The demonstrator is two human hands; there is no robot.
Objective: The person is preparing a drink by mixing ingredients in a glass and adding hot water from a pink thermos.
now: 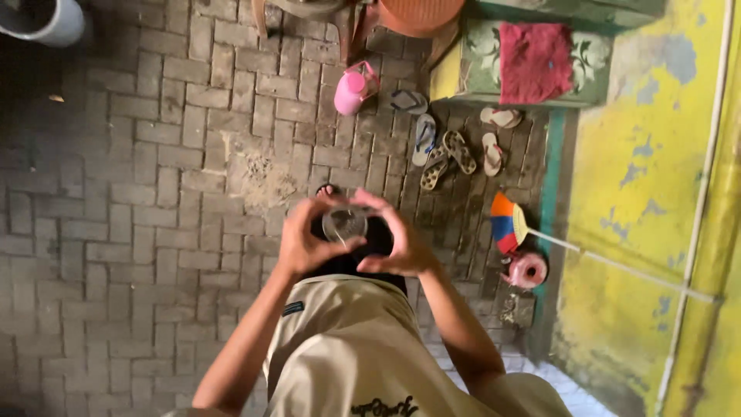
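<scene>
Both my hands are raised in front of me over the brick floor, cupped around a small round clear object [344, 223], like a glass or lid. My left hand [307, 238] grips its left side with the thumb under it. My right hand [399, 241] curls over its right and top edge. Below the hands are my dark shorts [370, 251] and beige shirt [347, 347]. A toe of my foot [328, 188] shows just above the hands.
A pink jug [352, 90] stands on the bricks near chair legs. Several sandals [451, 147] lie by a green step with a red cloth [534, 62]. A colourful broom [509, 222] and pink dipper [526, 270] rest beside the yellow wall [656, 193]. A white bucket [46, 19] sits top left.
</scene>
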